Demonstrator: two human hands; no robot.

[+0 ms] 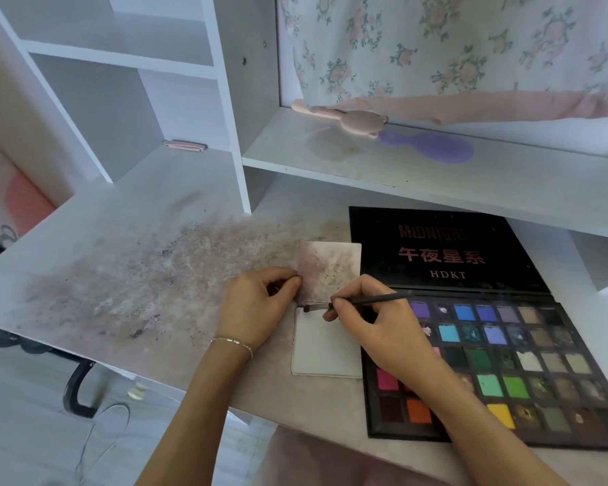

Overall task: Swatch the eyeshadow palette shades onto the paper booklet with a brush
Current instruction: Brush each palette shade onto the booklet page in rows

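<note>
A small paper booklet (pixel 325 349) lies open on the desk, its upper page (pixel 330 264) stained with pinkish powder and its lower page nearly white. My left hand (pixel 257 310) pinches the left edge of the upper page near the fold. My right hand (pixel 372 320) grips a thin dark brush (pixel 376 299), whose tip touches the top left corner of the lower page. To the right lies the open eyeshadow palette (pixel 499 366) with several coloured pans, its black lid (pixel 443 254) flat behind it.
The white desk (pixel 120 275) is smeared with powder to the left of the booklet. On a low shelf (pixel 436 170) behind lie a pink bear-shaped brush (pixel 348 119) and a purple hairbrush (pixel 432 146). A floral cloth hangs above. The desk's front edge runs under my forearms.
</note>
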